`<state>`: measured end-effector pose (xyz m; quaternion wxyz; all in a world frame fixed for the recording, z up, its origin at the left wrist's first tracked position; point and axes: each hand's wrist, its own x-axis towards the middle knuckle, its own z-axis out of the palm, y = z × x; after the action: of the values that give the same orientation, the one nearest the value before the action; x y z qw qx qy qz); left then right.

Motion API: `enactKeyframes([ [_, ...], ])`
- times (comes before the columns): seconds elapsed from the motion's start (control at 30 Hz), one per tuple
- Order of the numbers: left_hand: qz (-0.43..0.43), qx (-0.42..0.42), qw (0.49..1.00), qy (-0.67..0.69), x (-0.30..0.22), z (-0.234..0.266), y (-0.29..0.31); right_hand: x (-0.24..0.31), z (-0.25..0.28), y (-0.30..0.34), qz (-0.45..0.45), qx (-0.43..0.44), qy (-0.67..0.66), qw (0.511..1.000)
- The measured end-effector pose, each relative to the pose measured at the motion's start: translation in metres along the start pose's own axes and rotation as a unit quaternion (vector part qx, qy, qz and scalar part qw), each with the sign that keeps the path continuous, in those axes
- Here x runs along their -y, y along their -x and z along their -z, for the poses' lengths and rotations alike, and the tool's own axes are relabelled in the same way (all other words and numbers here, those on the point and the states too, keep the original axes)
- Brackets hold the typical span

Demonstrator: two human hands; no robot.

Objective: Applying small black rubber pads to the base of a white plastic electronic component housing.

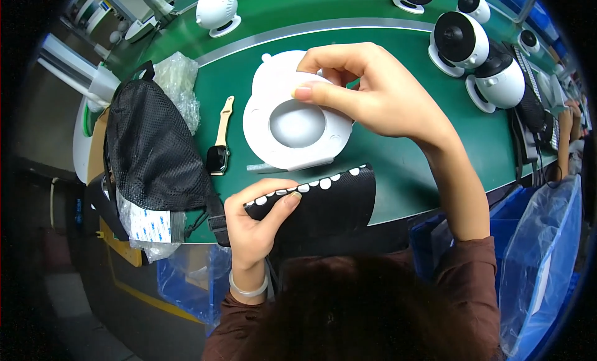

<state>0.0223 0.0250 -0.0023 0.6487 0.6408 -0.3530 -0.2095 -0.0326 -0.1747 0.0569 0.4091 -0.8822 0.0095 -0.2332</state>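
My right hand point(388, 93) grips a white round device point(256, 128) at its upper right, thumb on the face and fingers curled behind. A flat ring surrounds the device's smooth, pale grey, domed middle. At the table's near edge my left hand point(252, 230) pinches a black sheet point(339, 205) between thumb and fingers. White round dots point(325, 184) line the sheet's upper edge, just below the device. A grey flat strip point(266, 169) shows under the device's lower left; I cannot make out what it is.
A smartwatch point(217, 159) with a beige strap lies left of the device. Farther left are a black mesh bag point(155, 149) and clear bubble wrap point(180, 87). White cameras with black fronts point(461, 41) stand at the right, another white device point(217, 11) at the back.
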Motion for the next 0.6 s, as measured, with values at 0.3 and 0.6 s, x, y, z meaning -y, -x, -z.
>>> enactKeyframes([
  [0.3,-0.03,-0.04,0.998,0.033,-0.013,-0.001,0.005,0.038,0.002,0.077,0.023,-0.051,0.084,0.995],
  [0.6,-0.087,-0.05,0.991,-0.085,-0.02,-0.01,0.004,0.029,-0.014,0.089,0.037,-0.092,0.098,0.99],
])
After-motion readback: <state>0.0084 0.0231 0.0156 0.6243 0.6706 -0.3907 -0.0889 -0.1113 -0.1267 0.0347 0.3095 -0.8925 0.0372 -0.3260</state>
